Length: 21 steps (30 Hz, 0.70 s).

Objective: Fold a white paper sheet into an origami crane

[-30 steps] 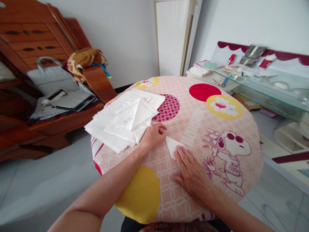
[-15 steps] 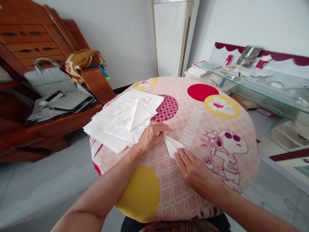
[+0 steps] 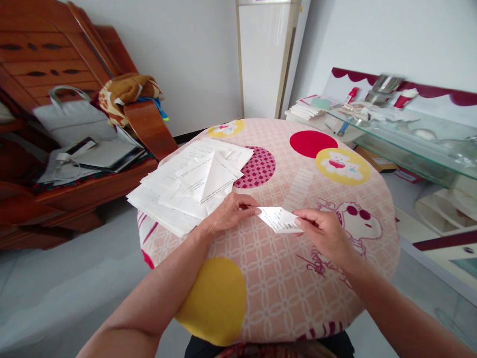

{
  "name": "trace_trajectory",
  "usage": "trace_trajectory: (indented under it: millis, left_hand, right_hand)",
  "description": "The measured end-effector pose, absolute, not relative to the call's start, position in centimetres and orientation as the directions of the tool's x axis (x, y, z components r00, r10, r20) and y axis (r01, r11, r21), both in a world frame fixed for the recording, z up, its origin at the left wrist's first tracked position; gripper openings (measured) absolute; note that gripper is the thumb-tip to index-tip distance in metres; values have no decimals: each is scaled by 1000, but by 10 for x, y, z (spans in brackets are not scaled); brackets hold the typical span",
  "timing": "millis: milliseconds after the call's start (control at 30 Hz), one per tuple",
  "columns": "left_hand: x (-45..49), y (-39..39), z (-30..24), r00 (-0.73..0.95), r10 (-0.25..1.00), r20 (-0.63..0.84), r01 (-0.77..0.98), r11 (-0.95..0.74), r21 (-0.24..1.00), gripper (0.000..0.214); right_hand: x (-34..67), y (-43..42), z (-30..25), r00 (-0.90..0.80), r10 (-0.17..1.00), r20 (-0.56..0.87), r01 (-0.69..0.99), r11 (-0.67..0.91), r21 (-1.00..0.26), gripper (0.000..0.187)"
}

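Observation:
A small folded sheet of paper (image 3: 278,220) with printed text is stretched between my two hands over the round table. My left hand (image 3: 233,211) pinches its left tip between thumb and fingers. At the paper's right end, the thumb and fingers of my right hand (image 3: 322,231) are closed on it. Behind and left of my left hand lies a stack of printed papers (image 3: 160,186). On top of that stack rests another folded paper (image 3: 214,174) with a raised crease down its middle.
A pink patterned cloth (image 3: 268,278) covers the round table. To the left stands a wooden bench (image 3: 97,184) holding a grey bag (image 3: 70,119) and a bundled blanket (image 3: 128,94). At right, a glass shelf (image 3: 417,136) carries a metal pot (image 3: 387,84) and other items.
The folded paper has come up off the cloth and turned, so printed text now shows. My right hand has moved right and up, from pressing on the paper to pinching its end.

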State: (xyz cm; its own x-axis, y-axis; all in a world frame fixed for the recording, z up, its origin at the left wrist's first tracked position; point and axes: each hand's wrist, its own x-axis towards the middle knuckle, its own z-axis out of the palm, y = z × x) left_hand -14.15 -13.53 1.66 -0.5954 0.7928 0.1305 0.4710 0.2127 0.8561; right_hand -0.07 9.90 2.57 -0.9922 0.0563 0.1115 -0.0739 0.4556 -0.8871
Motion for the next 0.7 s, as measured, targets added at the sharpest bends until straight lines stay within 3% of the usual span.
trace_trajectory:
  millis: [100,167,300,400,467,533,600,700]
  left_hand:
    - [-144,-134,11,-662,749,8,326,279,903,35]
    - [-145,-133,9,-693,716,-88,249,352,902,35]
    - [-144,-130,8,-796,593,-122,292,553,780,38]
    - [-142,-128,6,-863,505,-4,414,712,567,34]
    - [-138,-126,5,-882,452,138,463,769,441,20]
    - [-132,-124,5,-826,469,312,563,719,408,12]
    - [-125,-120,6,-693,574,437,721,543,430,15]
    - [-114,-113,5,-482,743,464,845,256,469,20]
  right_hand:
    - [-14,107,28,-986,54,-161,168,194,-966,27]
    - [-23,110,24,-967,95,-238,250,152,-956,29]
    - [-39,112,13,-965,187,-183,244,394,-886,22]
    - [-47,113,9,-982,187,-8,130,653,-746,15]
    - [-50,112,7,-981,184,68,97,756,-648,13]
    - [-52,111,7,-979,188,79,106,800,-591,13]
    - [-52,110,7,-979,190,73,116,816,-566,13]
    - [-51,109,7,-982,169,87,95,832,-546,13]
